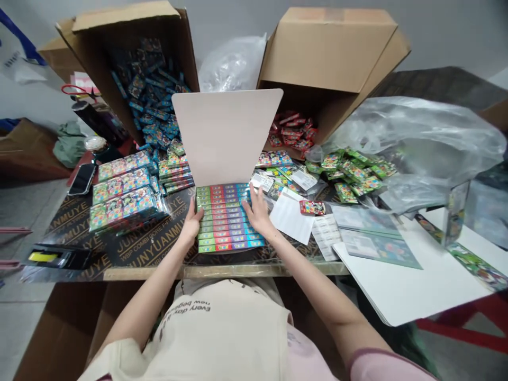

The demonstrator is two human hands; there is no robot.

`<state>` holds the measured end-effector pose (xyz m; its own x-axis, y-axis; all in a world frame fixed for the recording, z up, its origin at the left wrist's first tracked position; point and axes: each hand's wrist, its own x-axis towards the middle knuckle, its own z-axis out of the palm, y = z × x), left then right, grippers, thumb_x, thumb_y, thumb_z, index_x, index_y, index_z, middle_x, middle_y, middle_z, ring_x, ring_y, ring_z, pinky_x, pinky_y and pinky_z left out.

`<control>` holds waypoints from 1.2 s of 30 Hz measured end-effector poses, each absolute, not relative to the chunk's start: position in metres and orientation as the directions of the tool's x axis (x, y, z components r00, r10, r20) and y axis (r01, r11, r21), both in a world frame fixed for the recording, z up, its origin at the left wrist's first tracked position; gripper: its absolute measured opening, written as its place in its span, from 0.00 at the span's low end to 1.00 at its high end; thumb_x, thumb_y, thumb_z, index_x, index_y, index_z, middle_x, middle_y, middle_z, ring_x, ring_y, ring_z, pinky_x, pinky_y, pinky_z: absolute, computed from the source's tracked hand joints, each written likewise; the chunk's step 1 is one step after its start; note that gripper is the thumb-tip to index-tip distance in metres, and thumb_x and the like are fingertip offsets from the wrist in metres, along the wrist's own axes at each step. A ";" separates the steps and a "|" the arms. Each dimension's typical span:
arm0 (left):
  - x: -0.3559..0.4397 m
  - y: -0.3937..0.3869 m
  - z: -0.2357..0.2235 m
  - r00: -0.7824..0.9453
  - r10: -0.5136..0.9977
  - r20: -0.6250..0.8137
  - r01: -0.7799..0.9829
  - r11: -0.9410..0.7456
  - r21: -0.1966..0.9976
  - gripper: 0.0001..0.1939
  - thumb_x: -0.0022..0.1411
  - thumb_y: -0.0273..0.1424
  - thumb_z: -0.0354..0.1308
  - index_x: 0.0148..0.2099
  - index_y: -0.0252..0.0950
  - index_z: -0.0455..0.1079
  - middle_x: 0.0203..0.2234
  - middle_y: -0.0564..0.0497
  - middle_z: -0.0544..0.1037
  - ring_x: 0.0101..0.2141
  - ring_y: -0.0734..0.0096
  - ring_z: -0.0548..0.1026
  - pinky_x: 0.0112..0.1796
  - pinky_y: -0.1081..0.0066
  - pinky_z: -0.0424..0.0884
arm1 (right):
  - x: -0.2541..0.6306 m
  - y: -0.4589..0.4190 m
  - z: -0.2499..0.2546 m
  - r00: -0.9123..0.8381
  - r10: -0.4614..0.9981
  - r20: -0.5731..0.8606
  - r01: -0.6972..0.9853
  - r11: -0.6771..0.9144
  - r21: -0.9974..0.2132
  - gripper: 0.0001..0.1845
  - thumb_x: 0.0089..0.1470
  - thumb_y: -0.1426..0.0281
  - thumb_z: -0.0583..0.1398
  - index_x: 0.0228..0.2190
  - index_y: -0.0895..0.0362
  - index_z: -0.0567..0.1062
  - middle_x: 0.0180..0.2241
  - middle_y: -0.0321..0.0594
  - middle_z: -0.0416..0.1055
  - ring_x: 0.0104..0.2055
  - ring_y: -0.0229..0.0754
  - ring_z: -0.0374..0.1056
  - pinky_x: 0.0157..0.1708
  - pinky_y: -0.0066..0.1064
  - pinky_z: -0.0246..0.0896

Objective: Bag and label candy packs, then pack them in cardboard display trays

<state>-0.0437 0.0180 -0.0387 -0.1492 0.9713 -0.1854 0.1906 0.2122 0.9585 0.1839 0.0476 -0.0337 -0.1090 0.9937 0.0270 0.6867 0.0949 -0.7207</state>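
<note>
A display box [228, 247] packed with rows of small colourful packs stands at the table's front, in the middle of the view. Its white lid [228, 135] is raised at the back. My left hand [192, 223] presses against the box's left side, thumb at the edge of the packs. On the opposite side, my right hand [257, 211] grips the box, its fingers along the right edge. The box's side walls are largely hidden by my hands. To the left are stacked bundles of wrapped packs [123, 193].
Behind stand a carton of blue packs [154, 114] and a carton of red packs [292, 129]. Green packs [355, 172] spill from a clear plastic bag [420, 127]. White sheets [381, 280] overhang the table's right front. A phone [82, 179] and tape dispenser [59, 256] lie left.
</note>
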 end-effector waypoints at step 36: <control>-0.068 0.056 0.012 0.446 0.894 -0.039 0.885 -0.434 0.172 0.13 0.61 0.26 0.51 0.31 0.34 0.78 0.30 0.41 0.79 0.35 0.59 0.77 0.37 0.67 0.70 | 0.197 0.079 0.000 -0.651 0.759 0.019 0.758 0.651 -0.038 0.13 0.61 0.72 0.54 0.36 0.59 0.79 0.35 0.46 0.75 0.42 0.47 0.69 0.43 0.35 0.60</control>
<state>-0.0680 0.0558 0.0115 0.4459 0.8942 -0.0387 0.8845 -0.4336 0.1721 0.1971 0.0793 -0.0001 -0.6512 0.7587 0.0187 0.7578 0.6514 -0.0382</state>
